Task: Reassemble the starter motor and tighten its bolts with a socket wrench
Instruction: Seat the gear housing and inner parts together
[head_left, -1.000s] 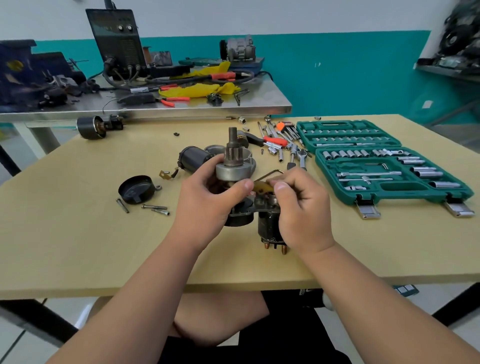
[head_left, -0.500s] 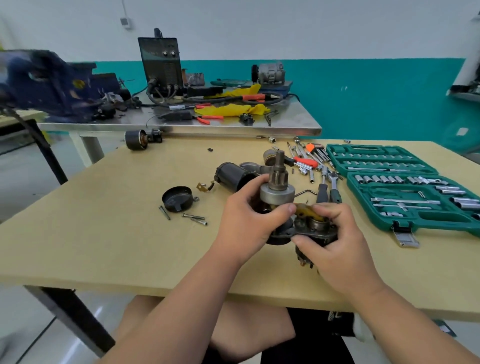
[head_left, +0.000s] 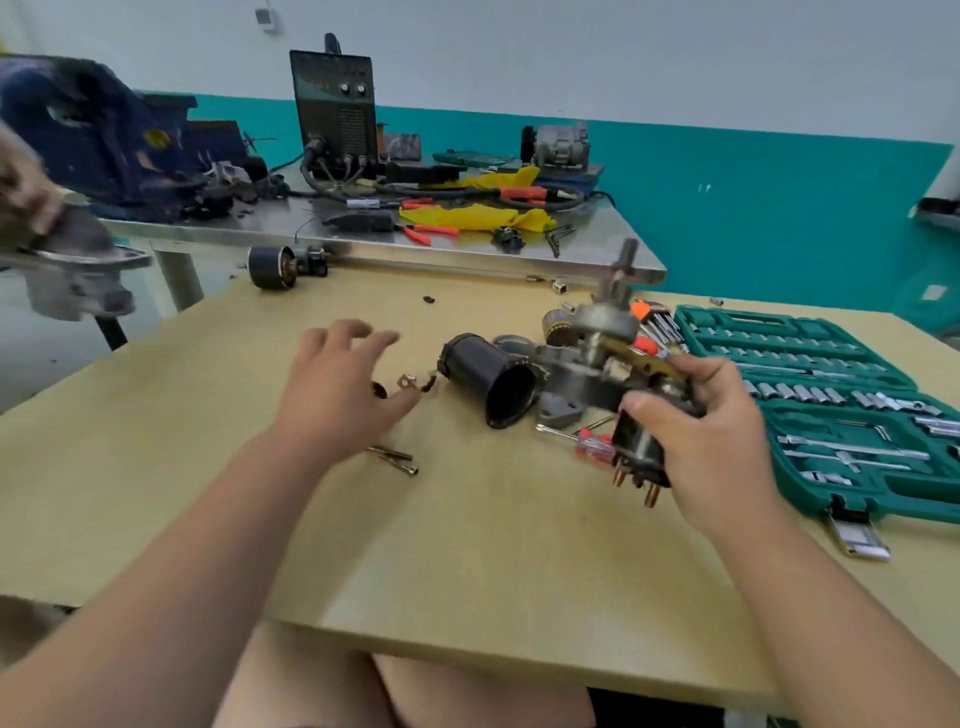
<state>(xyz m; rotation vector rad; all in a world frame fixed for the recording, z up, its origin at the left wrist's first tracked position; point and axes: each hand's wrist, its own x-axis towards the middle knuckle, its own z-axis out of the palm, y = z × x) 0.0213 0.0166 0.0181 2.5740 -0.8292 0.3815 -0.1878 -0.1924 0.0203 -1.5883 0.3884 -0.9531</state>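
My right hand (head_left: 706, 431) grips the starter motor assembly (head_left: 597, 364) by its black solenoid, whose copper terminals point down; the pinion shaft sticks up. My left hand (head_left: 337, 389) hovers open with spread fingers over the table, left of the black motor housing (head_left: 491, 379) that lies on its side. Two long bolts (head_left: 395, 460) lie just below my left hand. A small brush piece (head_left: 415, 383) lies by its fingertips. The black end cap is hidden behind my left hand.
An open green socket set case (head_left: 831, 405) sits at the right, with loose wrenches and red-handled tools (head_left: 649, 322) behind the assembly. A red screwdriver (head_left: 587, 441) lies under it. Another person's hand (head_left: 26, 192) holds a metal part at far left. A steel bench (head_left: 363, 234) stands behind.
My left hand let go of the assembly and moved left, opening over the table. My right hand now holds the assembly alone, tilted and farther right. The view turned left.
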